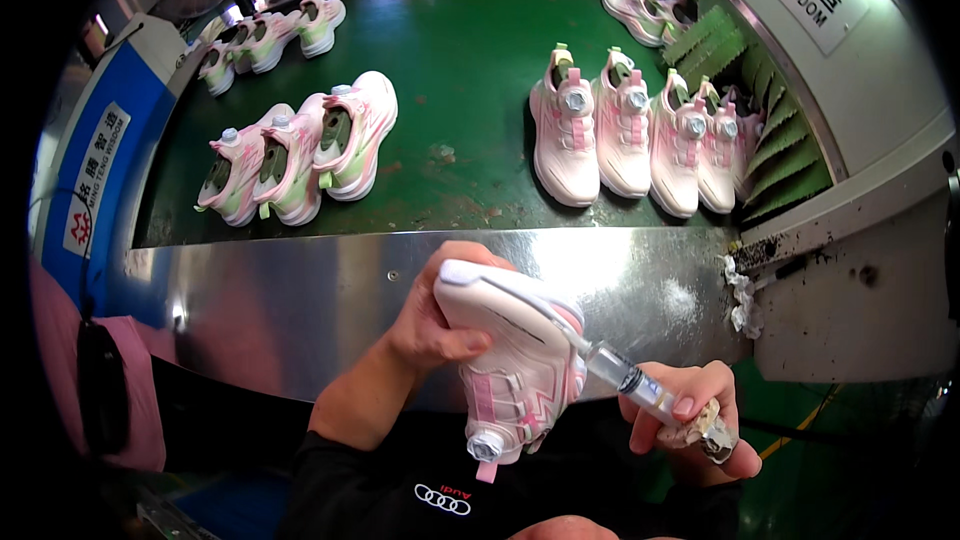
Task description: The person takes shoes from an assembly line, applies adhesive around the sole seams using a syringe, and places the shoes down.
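Observation:
In my left hand (440,325) is a pale pink sneaker (515,350), gripped around its toe end with the toe pointing away from me. Its dial closure and heel tab hang toward my body. My right hand (700,415) is closed around a clear syringe (625,372), with a crumpled, stained wad at the plunger end. The syringe's tip meets the shoe along the seam between the upper and the white sole. Whether any liquid is coming out is too small to tell.
Beyond the metal ledge (330,285) lies a green conveyor belt (450,60). Pink-and-green sneakers (355,135) stand on its left, with more pink sneakers (565,130) on its right beside green curtain strips (790,160). Crumpled white tissue (742,300) lies at the ledge's right end.

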Action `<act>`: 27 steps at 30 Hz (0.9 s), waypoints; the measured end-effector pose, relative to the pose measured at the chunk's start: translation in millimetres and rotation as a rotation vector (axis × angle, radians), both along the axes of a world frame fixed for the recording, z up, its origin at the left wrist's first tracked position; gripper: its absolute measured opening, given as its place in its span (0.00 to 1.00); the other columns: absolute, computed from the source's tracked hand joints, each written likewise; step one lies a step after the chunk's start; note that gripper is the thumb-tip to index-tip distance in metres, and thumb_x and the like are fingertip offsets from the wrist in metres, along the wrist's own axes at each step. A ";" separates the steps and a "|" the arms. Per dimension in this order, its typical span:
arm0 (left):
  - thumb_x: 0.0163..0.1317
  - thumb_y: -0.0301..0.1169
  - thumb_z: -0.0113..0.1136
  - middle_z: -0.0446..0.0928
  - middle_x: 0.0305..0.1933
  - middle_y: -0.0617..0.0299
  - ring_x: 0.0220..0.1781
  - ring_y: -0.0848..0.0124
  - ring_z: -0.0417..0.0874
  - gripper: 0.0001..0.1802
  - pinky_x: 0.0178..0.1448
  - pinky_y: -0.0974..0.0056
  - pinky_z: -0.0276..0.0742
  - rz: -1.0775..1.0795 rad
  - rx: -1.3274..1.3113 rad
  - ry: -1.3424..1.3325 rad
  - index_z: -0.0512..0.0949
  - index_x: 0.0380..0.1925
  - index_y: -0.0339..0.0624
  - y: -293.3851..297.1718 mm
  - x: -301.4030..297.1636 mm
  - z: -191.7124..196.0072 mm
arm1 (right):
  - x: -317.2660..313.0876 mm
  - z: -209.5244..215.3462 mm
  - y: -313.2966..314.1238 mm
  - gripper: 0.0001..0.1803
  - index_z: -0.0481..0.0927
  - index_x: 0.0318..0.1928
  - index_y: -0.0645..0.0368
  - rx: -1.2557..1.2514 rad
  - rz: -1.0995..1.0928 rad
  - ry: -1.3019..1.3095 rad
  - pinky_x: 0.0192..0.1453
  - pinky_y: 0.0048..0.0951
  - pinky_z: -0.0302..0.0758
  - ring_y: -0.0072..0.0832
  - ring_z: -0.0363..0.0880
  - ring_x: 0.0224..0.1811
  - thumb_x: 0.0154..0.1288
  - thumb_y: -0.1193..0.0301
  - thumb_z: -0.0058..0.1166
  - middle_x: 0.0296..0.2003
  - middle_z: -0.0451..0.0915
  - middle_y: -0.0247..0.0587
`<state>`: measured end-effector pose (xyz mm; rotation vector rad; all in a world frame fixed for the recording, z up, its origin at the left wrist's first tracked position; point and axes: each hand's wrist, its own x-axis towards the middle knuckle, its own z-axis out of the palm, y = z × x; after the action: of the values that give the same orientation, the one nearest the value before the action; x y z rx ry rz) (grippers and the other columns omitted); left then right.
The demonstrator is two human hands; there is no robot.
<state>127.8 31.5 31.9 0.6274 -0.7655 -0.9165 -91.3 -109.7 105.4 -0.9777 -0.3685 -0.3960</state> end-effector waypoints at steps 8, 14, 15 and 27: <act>0.41 0.18 0.69 0.74 0.49 0.56 0.53 0.67 0.75 0.34 0.56 0.60 0.72 -0.043 -0.084 -0.147 0.69 0.52 0.42 4.3 2.7 7.1 | 19.9 12.1 5.9 0.43 0.72 0.52 0.66 0.045 0.094 0.075 0.49 0.35 0.65 0.37 0.76 0.40 0.50 0.41 0.64 0.39 0.77 0.54; 0.40 0.17 0.69 0.74 0.49 0.55 0.52 0.67 0.76 0.34 0.56 0.60 0.71 -0.051 -0.090 -0.170 0.69 0.51 0.41 5.6 -0.7 14.0 | 24.9 12.0 6.8 0.43 0.71 0.54 0.67 0.029 0.103 0.051 0.51 0.37 0.65 0.38 0.75 0.41 0.51 0.43 0.64 0.39 0.77 0.56; 0.40 0.17 0.69 0.74 0.49 0.55 0.53 0.67 0.75 0.34 0.56 0.60 0.71 -0.054 -0.096 -0.153 0.69 0.51 0.41 5.8 -1.5 14.1 | 24.3 10.3 5.1 0.43 0.71 0.54 0.68 0.018 0.111 0.054 0.50 0.37 0.65 0.38 0.75 0.41 0.50 0.44 0.65 0.39 0.77 0.55; 0.41 0.18 0.70 0.73 0.49 0.57 0.53 0.69 0.74 0.34 0.56 0.62 0.70 -0.036 -0.060 -0.163 0.68 0.52 0.41 7.8 -0.9 15.2 | 20.0 25.9 8.3 0.40 0.75 0.49 0.72 -0.117 -0.013 0.132 0.43 0.31 0.69 0.36 0.76 0.38 0.47 0.49 0.70 0.34 0.81 0.51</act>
<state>126.9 39.3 47.1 0.6426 -0.9495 -0.8788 -71.3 -101.4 131.3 -1.1150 -0.2684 -0.3228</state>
